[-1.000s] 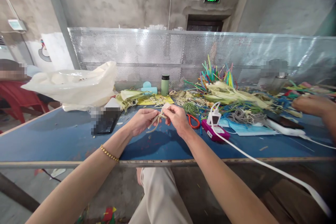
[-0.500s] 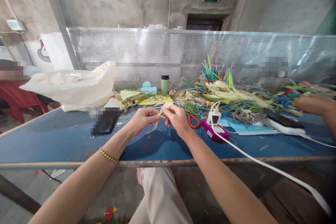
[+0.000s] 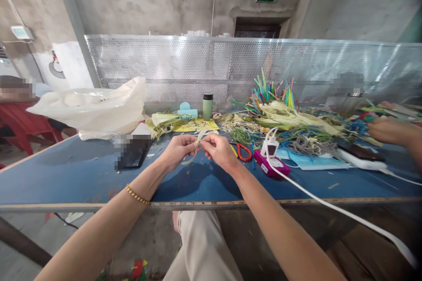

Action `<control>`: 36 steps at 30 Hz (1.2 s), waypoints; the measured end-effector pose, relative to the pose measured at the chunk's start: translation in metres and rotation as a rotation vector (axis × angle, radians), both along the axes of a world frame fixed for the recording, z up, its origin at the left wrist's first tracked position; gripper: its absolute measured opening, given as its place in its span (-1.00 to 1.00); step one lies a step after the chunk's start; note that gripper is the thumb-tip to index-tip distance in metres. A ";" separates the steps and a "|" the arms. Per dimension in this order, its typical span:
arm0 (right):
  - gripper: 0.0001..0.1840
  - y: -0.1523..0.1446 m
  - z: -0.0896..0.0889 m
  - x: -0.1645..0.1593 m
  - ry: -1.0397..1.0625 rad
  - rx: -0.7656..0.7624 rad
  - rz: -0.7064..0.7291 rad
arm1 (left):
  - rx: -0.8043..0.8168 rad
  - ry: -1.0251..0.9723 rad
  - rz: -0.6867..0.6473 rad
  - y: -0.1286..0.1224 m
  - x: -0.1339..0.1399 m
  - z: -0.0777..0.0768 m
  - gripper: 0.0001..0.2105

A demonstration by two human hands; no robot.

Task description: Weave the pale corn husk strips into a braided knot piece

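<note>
Between my two hands, just above the table, is a thin pale strip [image 3: 201, 135] that looks like corn husk. My left hand [image 3: 176, 151] pinches it between thumb and fingertips, and one end curls down below the fingers. Close against it, my right hand [image 3: 219, 151] also pinches the strip, fingertips nearly meeting those of the left. The strip bends in a small loop above the fingertips. A red loop-shaped handle [image 3: 244, 153] lies on the table to the right of my right hand.
The blue table [image 3: 82, 175] bears a phone [image 3: 136, 153] at left, a white plastic bag [image 3: 95, 105], a green bottle [image 3: 207, 107], heaps of husks [image 3: 293, 118] and a purple power block [image 3: 268, 164] with a white cable. Another person's hand [image 3: 392, 131] is at the right. A perforated metal screen [image 3: 178, 61] stands behind.
My right hand has shifted slightly left toward my left hand. The strip's broad upper loop has become narrower, and its hanging end curls closer to my fingers.
</note>
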State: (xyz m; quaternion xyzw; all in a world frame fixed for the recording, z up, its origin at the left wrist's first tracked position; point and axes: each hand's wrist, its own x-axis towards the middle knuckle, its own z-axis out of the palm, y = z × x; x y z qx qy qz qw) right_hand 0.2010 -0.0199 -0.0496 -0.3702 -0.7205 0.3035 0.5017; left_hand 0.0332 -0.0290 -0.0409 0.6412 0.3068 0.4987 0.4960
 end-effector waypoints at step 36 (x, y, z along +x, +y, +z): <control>-0.77 -0.002 0.005 0.001 -0.104 0.140 -0.091 | 0.258 0.265 0.247 0.003 -0.002 -0.001 -0.86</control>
